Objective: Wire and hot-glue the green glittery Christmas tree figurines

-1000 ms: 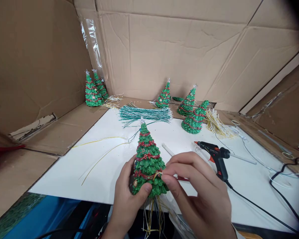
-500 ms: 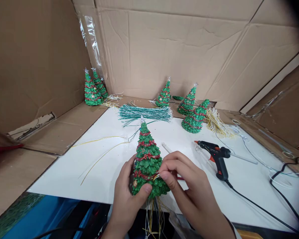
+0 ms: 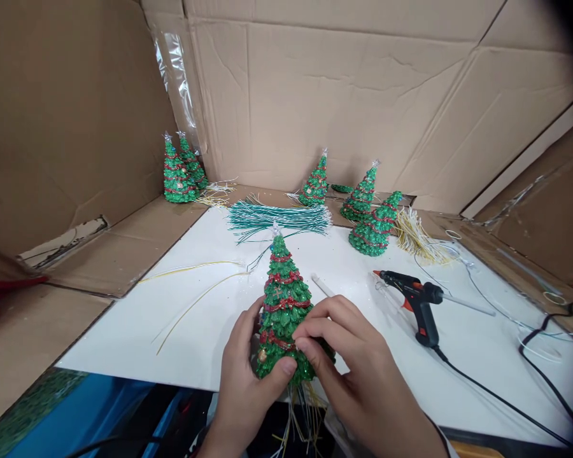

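Note:
A small green Christmas tree point(image 3: 286, 305) with red garlands and a clear star on top stands slightly tilted in front of me. My left hand point(image 3: 255, 369) is wrapped round its lower left side, thumb across the front. My right hand point(image 3: 348, 362) pinches at the tree's lower front, thumb and forefinger pressed together against the foliage. The thin pale wire in that pinch is almost wholly hidden by the fingertips. Below the tree's base hangs a bunch of yellow, white and dark wires point(image 3: 298, 413).
A black glue gun point(image 3: 423, 308) lies at right on the white board point(image 3: 172, 324), its cord trailing frontward. Behind are a bundle of green wires point(image 3: 279, 219), yellow-white wires point(image 3: 420, 238) and several other trees point(image 3: 375, 226). Cardboard walls point(image 3: 353, 83) enclose the back and sides.
My right fingertips have moved slightly left and in against the tree's front. The pale wire ends that showed at them before are now covered. My left hand keeps its hold.

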`<control>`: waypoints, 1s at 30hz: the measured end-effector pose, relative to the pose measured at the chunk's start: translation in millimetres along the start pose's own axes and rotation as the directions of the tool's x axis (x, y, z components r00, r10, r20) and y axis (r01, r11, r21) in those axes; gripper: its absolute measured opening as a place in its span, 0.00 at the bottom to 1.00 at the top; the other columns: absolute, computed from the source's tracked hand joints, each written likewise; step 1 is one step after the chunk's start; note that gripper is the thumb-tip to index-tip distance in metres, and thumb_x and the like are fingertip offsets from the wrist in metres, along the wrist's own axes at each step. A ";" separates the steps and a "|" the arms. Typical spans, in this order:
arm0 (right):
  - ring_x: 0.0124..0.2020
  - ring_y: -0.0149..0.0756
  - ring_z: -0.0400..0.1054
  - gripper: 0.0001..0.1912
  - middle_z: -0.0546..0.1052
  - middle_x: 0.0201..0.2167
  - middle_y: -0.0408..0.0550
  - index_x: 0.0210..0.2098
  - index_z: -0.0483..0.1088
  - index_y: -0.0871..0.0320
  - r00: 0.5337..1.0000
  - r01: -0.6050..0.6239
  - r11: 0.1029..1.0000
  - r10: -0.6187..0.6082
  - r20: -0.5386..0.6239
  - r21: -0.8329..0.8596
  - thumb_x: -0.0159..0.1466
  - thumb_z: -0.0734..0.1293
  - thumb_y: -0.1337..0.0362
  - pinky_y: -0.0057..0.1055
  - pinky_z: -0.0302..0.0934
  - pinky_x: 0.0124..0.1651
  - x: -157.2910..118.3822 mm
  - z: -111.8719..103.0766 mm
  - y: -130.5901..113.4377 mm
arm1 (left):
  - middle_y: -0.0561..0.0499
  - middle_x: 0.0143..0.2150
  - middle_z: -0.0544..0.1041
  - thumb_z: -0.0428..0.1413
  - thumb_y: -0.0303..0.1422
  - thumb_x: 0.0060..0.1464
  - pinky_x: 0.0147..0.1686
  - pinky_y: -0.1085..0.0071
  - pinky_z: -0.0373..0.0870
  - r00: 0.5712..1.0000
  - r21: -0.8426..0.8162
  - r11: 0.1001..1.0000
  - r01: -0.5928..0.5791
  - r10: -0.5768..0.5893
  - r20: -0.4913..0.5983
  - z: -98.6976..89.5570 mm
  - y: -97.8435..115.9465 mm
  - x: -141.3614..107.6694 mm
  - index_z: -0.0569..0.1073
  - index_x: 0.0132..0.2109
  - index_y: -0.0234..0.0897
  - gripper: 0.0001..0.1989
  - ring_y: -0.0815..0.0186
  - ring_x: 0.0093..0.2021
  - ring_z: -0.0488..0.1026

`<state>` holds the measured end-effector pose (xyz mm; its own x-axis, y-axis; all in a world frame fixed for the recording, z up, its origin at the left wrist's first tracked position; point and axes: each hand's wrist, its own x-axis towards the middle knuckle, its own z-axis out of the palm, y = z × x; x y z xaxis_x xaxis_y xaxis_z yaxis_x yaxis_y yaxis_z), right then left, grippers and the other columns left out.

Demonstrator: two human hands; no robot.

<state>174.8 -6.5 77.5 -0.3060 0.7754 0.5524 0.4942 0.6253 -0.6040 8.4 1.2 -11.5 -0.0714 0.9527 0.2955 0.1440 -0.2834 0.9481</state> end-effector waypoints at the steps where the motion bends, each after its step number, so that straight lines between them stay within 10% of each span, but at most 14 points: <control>1: 0.38 0.34 0.67 0.08 0.75 0.35 0.44 0.39 0.73 0.56 1.000 -0.002 1.000 0.002 0.003 0.001 0.70 0.65 0.75 0.31 0.64 0.38 0.0 -0.5 -0.3 | 0.44 0.60 0.77 0.63 0.58 0.52 0.55 0.55 0.73 1.000 0.005 1.000 0.001 -0.001 0.004 -0.1 -0.1 -0.4 0.70 0.64 0.43 0.38 0.47 0.60 0.74; 25: 0.41 0.35 0.72 0.11 0.77 0.40 0.46 0.45 0.75 0.53 0.996 -0.013 1.000 0.015 -0.093 0.019 0.72 0.64 0.74 0.30 0.69 0.39 -10.9 -0.4 9.7 | 0.39 0.62 0.76 0.63 0.56 0.51 0.59 0.51 0.71 0.990 -0.047 0.990 0.136 -0.137 -0.021 4.0 5.9 4.9 0.68 0.63 0.38 0.40 0.45 0.62 0.73; 30: 0.42 0.43 0.72 0.04 0.77 0.38 0.49 0.41 0.73 0.55 0.966 -0.189 0.927 0.116 -0.231 -0.324 0.72 0.66 0.68 0.38 0.68 0.42 -41.1 -7.3 55.6 | 0.38 0.63 0.75 0.64 0.57 0.50 0.58 0.53 0.73 0.983 -0.096 0.978 0.184 -0.184 0.006 5.5 4.0 5.1 0.64 0.65 0.37 0.43 0.45 0.62 0.73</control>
<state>220.8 -4.2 25.4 -0.0501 0.8012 0.5963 0.7798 0.4044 -0.4779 14.1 5.6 -6.9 -0.0908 0.9892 0.1155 0.0332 -0.1129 0.9931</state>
